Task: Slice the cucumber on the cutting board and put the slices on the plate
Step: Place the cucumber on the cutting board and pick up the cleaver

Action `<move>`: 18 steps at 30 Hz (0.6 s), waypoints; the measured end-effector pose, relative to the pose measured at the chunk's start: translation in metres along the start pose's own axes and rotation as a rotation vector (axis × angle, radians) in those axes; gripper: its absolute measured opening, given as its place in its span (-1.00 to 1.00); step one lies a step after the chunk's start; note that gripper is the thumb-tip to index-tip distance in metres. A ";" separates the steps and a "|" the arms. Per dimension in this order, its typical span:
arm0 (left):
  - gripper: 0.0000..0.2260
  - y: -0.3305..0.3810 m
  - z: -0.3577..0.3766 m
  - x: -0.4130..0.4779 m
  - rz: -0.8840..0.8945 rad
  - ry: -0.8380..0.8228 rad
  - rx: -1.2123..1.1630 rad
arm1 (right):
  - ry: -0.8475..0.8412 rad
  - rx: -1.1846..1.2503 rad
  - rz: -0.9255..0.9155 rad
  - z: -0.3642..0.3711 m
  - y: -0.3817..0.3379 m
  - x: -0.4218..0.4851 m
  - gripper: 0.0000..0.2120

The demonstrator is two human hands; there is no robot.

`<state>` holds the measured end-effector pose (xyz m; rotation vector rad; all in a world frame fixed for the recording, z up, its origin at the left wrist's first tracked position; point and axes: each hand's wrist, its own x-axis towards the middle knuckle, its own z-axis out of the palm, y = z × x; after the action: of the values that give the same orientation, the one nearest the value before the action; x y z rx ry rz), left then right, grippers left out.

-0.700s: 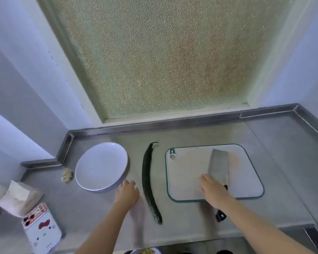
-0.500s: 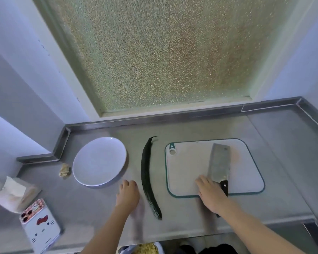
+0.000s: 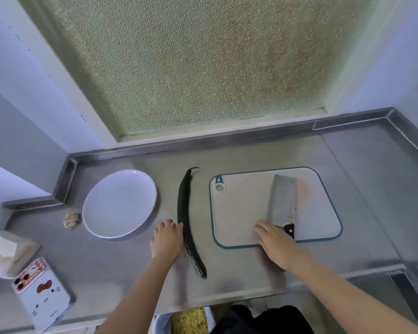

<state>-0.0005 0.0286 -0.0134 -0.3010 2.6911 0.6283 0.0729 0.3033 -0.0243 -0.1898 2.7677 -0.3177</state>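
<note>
1. A white plate (image 3: 120, 203), bare of slices, stands just beyond the left hand (image 3: 167, 239), to its left.
2. The left hand is laid on the table (image 3: 106, 261) with its fingers loosely extended. Nothing is gripped.
3. The whole cucumber (image 3: 185, 220) lies on the table, touched by that hand's fingertips on their right. It is judged firm, light and apt to roll, so it is best grasped round its middle.
4. The right hand (image 3: 276, 244) rests on the near edge of the cutting board (image 3: 239, 213), fingers straight. They are not closed on the cleaver (image 3: 281, 201), whose black handle lies just beside them. The cleaver is judged heavy.
</note>
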 end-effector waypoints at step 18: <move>-0.64 0.097 -0.001 0.028 0.101 0.002 -0.368 | 0.163 0.229 0.464 -0.009 0.072 -0.019 -0.56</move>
<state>-0.0538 0.1098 0.0133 -0.2598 2.5922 1.1569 0.0806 0.3777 -0.0271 0.5479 2.7937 -0.5368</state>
